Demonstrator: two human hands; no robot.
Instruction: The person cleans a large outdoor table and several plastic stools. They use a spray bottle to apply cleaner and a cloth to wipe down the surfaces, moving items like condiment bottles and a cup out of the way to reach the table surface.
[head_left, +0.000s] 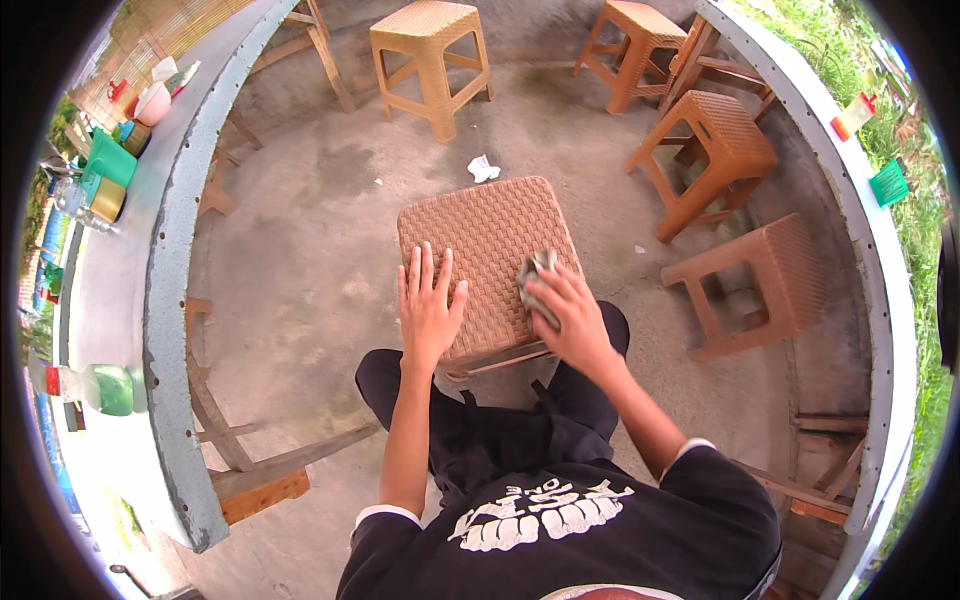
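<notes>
A brown plastic stool (484, 225) with a woven-pattern seat stands upright in front of me, between my knees. My left hand (431, 307) lies flat on the left part of the seat, fingers apart, holding nothing. In my right hand (574, 319) is a crumpled greyish cloth (541, 262), pressed against the seat near its right edge. The right hand and the cloth look slightly blurred. Part of the cloth is hidden under the fingers.
Other plastic stools stand around: a tan one (431, 67) ahead and brown ones (709, 150) to the right. White scrap (483, 169) lies on the concrete floor (300, 247). Tables flank me; the left one (112, 300) bears a bottle of green liquid (112, 390) and a green container (109, 161).
</notes>
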